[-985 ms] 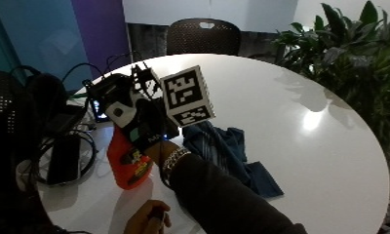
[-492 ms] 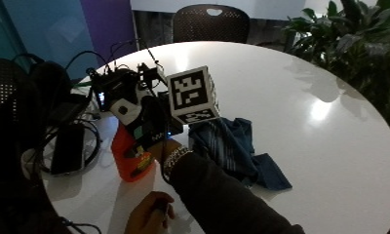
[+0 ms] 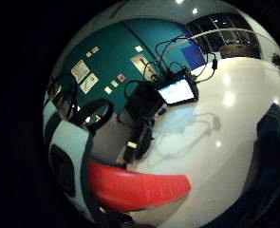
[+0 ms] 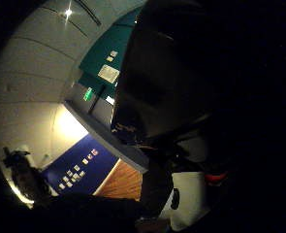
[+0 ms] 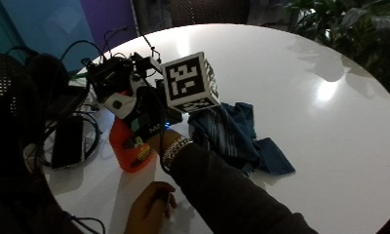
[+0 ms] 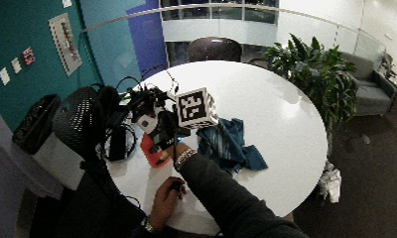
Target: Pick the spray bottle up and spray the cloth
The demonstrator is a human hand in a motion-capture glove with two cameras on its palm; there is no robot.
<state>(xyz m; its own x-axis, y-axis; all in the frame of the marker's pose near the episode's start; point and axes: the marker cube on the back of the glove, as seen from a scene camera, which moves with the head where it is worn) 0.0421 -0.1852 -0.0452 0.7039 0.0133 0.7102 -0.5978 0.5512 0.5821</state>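
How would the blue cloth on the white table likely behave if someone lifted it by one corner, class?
The blue cloth lies crumpled in soft folds on the white table, so it would probably hang limp rather than hold shape. It looks thin, so likely light. On that glossy tabletop, a push would probably slide and bunch it.

A round white table (image 5: 299, 63) bears a blue cloth (image 5: 237, 134) and an orange spray bottle (image 5: 128, 151).

An orange-red spray bottle (image 5: 128, 148) with a white head is seen beside a blue striped cloth (image 5: 234, 136) on a white table (image 5: 299, 73).
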